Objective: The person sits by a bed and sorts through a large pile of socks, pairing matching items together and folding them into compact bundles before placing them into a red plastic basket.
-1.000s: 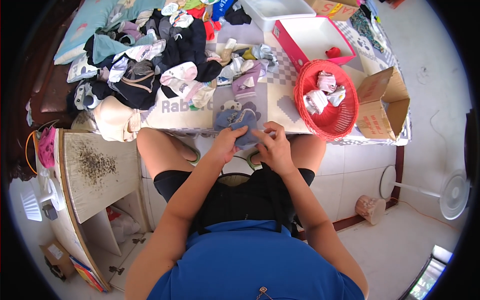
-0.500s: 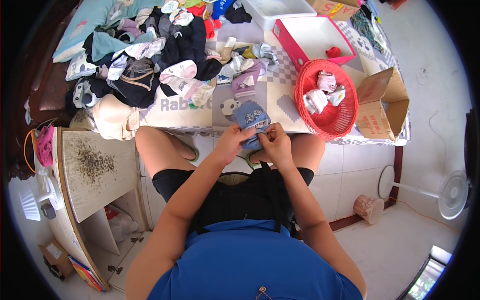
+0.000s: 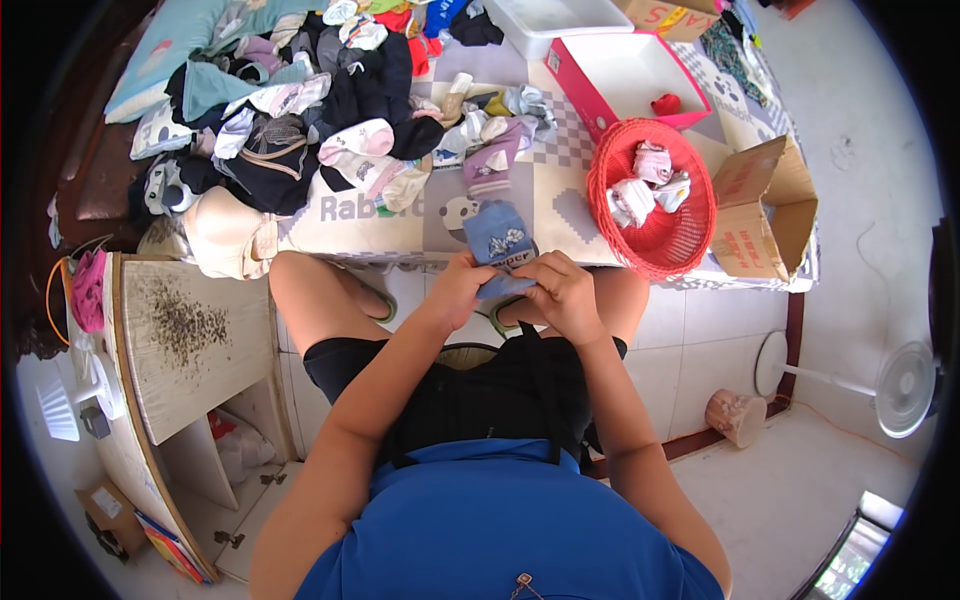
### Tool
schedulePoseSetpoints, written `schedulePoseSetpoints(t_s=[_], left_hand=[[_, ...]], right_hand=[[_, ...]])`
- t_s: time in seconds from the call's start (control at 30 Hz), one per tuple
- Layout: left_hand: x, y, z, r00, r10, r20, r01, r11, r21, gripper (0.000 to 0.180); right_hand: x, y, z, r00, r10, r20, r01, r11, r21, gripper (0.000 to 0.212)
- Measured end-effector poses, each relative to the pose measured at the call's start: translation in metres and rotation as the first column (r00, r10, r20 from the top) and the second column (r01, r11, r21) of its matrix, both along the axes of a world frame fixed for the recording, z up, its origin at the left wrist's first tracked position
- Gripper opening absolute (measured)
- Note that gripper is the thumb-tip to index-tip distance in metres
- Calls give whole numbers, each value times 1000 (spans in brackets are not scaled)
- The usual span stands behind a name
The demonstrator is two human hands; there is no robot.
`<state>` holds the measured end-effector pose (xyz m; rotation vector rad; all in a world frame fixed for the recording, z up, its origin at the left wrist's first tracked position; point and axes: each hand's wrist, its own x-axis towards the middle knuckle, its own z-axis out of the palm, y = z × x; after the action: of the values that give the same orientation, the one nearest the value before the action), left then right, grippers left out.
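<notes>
A blue sock (image 3: 497,230) with a grey-white figure and dark lettering hangs between my two hands over my lap, just in front of the bed's edge. My left hand (image 3: 456,292) pinches its left side with the thumb on top. On the right side, the fingers of my right hand (image 3: 562,298) are bent closed on the lower part of the fabric. Whether it is one sock or two laid together, I cannot tell. Beyond it lie a purple sock (image 3: 490,172) and a pink-and-white sock (image 3: 360,143). Several rolled socks (image 3: 632,202) lie in a red woven basket (image 3: 668,262) to the right.
A large heap of clothes (image 3: 290,110) covers the bed's left side. Behind the basket stand a pink-edged box (image 3: 580,85) and a white plastic bin (image 3: 545,40). An open cardboard box (image 3: 750,225) is at the right edge. A wooden cabinet (image 3: 200,380) stands left of my legs.
The blue sock has been turned and flattened, showing more of its figure. My right hand has shifted slightly right and now covers its lower right side.
</notes>
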<state>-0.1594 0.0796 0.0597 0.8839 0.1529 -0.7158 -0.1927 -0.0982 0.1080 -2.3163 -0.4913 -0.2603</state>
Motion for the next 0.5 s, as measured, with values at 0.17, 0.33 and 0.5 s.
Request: schedulePoseSetpoints(t_s=[0.17, 0.33, 0.5], left_hand=[[2, 1, 2, 999, 25, -32, -29, 992, -120, 24], [0, 3, 14, 996, -81, 35, 85, 987, -133, 28], [-2, -4, 12, 981, -122, 152, 119, 992, 31, 29]], right_hand=[[-3, 3, 1, 959, -40, -281, 91, 981, 173, 15], [-6, -3, -5, 855, -65, -515, 150, 981, 126, 20], [-7, -2, -15, 826, -281, -488, 409, 895, 177, 29]])
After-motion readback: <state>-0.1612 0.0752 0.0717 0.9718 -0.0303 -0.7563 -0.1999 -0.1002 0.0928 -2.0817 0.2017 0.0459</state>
